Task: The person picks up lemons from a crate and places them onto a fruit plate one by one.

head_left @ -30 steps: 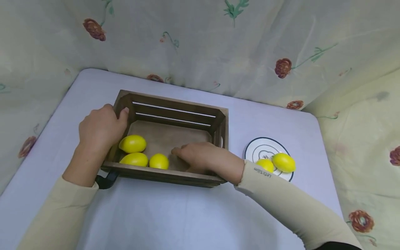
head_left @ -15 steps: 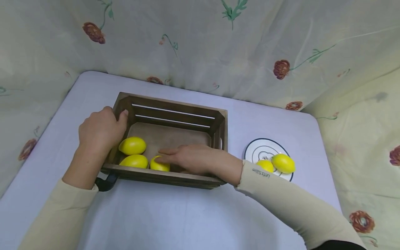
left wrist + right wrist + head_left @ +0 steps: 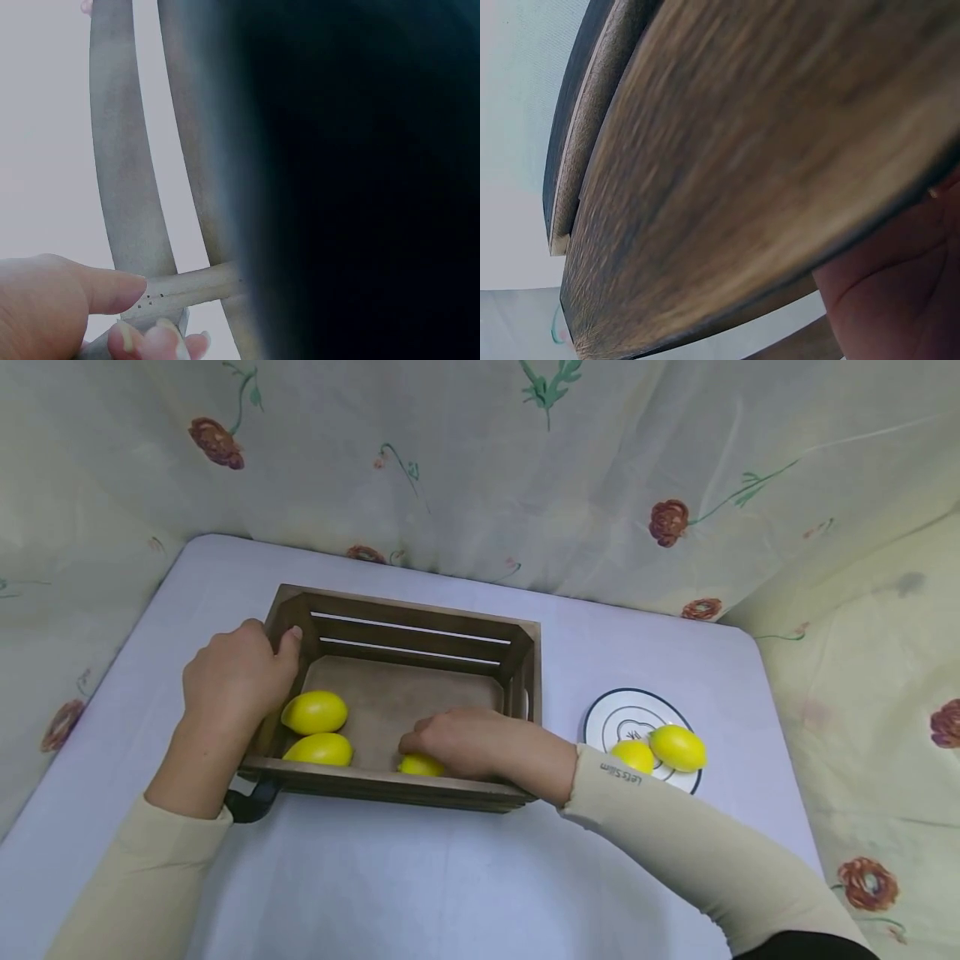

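Observation:
A brown slatted wooden crate (image 3: 408, 597) stands on the table. My left hand (image 3: 238, 681) grips its left end, and in the left wrist view the thumb and fingertips pinch the crate's edge (image 3: 196, 283). Two yellow lemons (image 3: 316, 712) lie inside at the left. My right hand (image 3: 472, 742) reaches over the front wall into the crate, its fingers curled over a third lemon (image 3: 422, 765) that is partly hidden. In the right wrist view the crate's front slat (image 3: 727, 172) covers most of the scene, and only part of the palm (image 3: 892, 300) shows.
Right of the crate, under the right forearm, a white plate (image 3: 609, 718) with a dark rim bears two more lemons (image 3: 678, 748). A white cloth (image 3: 420, 877) covers the table. Floral curtains (image 3: 465, 468) hang behind and at the sides.
My right hand has reached left to the third lemon, taken hold of it and drawn it to the right, away from the other two. The left hand has stayed on the crate.

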Demonstrator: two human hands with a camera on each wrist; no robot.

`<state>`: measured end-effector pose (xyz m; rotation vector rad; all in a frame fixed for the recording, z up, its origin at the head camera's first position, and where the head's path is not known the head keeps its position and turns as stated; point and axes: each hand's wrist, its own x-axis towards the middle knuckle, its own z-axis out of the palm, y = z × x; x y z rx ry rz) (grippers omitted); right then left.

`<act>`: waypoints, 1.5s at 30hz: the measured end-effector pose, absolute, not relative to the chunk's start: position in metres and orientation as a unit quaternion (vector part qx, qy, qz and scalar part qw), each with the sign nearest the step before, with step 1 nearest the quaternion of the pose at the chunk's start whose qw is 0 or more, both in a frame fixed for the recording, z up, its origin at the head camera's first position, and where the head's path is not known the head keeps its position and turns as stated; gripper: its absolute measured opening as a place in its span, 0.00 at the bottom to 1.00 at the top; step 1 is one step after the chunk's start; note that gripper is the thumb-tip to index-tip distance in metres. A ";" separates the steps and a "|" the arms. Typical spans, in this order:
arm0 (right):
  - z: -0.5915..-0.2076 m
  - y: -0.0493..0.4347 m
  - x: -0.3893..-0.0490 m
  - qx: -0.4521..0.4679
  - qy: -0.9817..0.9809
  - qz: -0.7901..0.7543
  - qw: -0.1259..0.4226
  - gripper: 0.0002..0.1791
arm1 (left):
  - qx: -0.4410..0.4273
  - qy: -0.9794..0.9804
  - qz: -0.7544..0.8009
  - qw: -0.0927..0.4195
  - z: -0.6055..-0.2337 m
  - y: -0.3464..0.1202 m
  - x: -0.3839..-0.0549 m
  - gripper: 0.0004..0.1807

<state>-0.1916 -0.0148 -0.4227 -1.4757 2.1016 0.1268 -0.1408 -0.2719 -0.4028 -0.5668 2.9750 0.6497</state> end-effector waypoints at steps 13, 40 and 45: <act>-0.422 -0.015 -0.191 -0.515 0.812 0.069 0.266 0.23 | -0.181 0.960 0.213 0.020 -0.405 -0.273 -0.142 0.34; -0.413 -0.011 -0.197 -0.528 0.821 -0.125 0.178 0.38 | -0.182 0.960 0.210 0.027 -0.406 -0.277 -0.141 0.35; -0.409 -0.005 -0.197 -0.512 0.825 -0.171 0.168 0.39 | -0.183 0.960 0.209 0.026 -0.405 -0.274 -0.142 0.34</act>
